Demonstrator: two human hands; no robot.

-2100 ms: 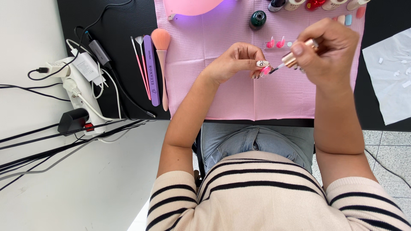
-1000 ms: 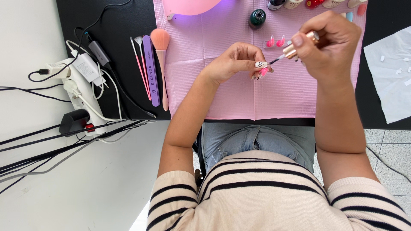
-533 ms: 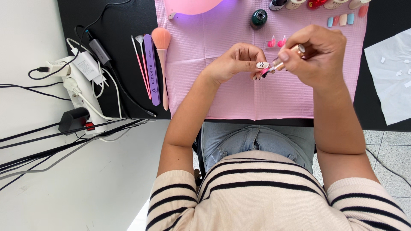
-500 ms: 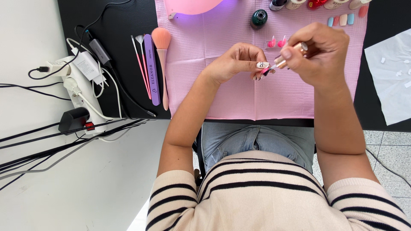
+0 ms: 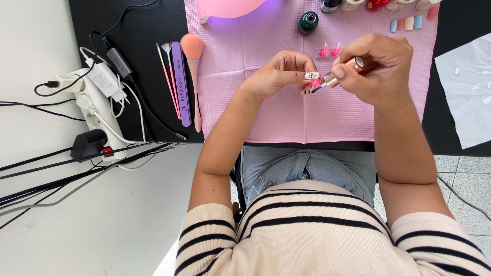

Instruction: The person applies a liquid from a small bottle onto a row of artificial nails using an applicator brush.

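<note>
My left hand (image 5: pixel 280 73) is curled over the pink mat (image 5: pixel 266 115) and pinches a small pink nail tip (image 5: pixel 315 84) between its fingertips. My right hand (image 5: pixel 378 69) grips a rose-gold polish brush cap (image 5: pixel 353 65) whose dark brush tip touches that nail tip. Two other pink nail tips (image 5: pixel 330 50) stand on the mat just beyond the hands. A dark green polish bottle (image 5: pixel 308 22) stands farther back.
A pink fluffy brush (image 5: pixel 193 66), a purple nail file (image 5: pixel 180 82) and thin pink tools (image 5: pixel 166 71) lie at the mat's left edge. A power strip (image 5: pixel 92 102) with cables sits left. Pastel nail tips (image 5: pixel 406 23) and bottles line the back; white paper (image 5: pixel 468 92) lies right.
My right hand has come down from farther back on the mat, bringing the brush onto the nail tip. My left hand has barely moved.
</note>
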